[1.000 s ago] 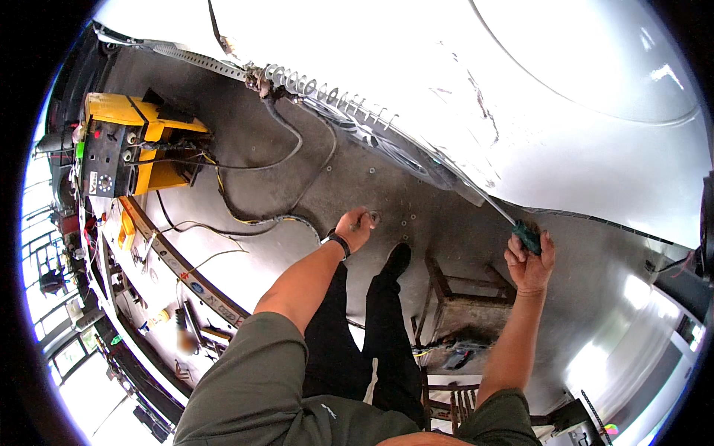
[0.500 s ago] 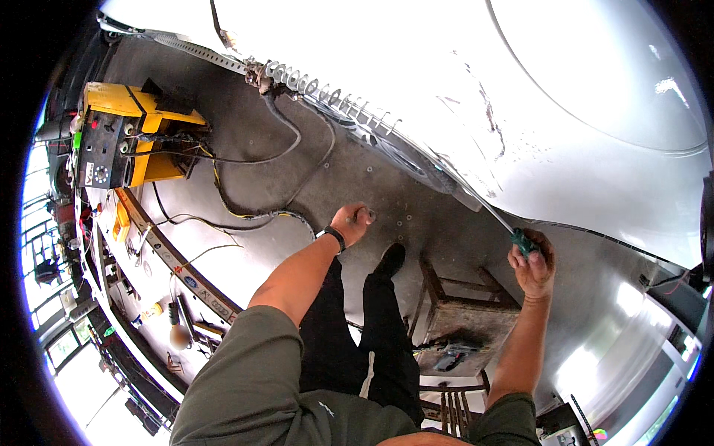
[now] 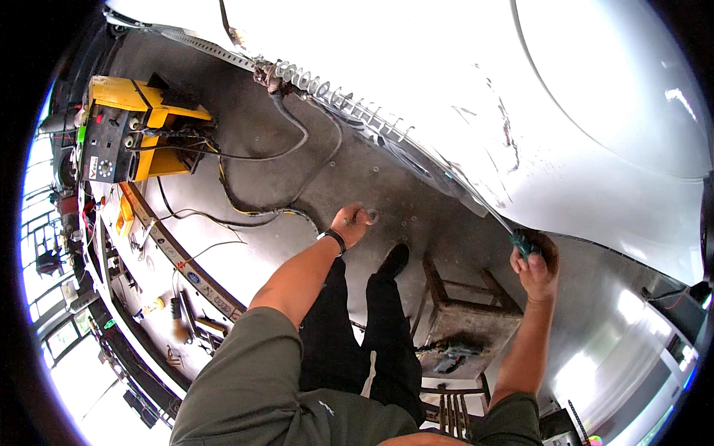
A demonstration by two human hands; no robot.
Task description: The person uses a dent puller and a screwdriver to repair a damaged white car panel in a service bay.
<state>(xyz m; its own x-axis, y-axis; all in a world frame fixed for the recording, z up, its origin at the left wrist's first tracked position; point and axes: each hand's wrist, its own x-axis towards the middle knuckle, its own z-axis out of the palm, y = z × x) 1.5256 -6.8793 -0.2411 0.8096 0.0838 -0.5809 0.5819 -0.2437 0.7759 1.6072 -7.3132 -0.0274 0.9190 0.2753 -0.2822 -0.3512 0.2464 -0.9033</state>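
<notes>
My right hand (image 3: 537,267) is closed round the green handle of a long screwdriver (image 3: 523,241). Its thin metal shaft runs up and left along the lower edge of a white car body panel (image 3: 595,141). Where the tip ends, I cannot tell for sure. A row of metal rings (image 3: 335,97) stands along that panel edge, left of the shaft. Held low over the floor, my left hand (image 3: 350,225) is closed, with a small grey washer (image 3: 372,216) showing at its thumb and fingers.
A worn wooden stool (image 3: 472,327) by my legs bears a dark tool (image 3: 452,357). Left stands a yellow and black machine (image 3: 111,141), its cables (image 3: 260,215) trailing over the floor. A workbench (image 3: 186,271) with tools runs along the left. Several washers (image 3: 375,169) lie on the floor.
The view has shifted slightly, so the car panel, rings and machine sit a little farther right. Both hands keep their grips and have barely moved.
</notes>
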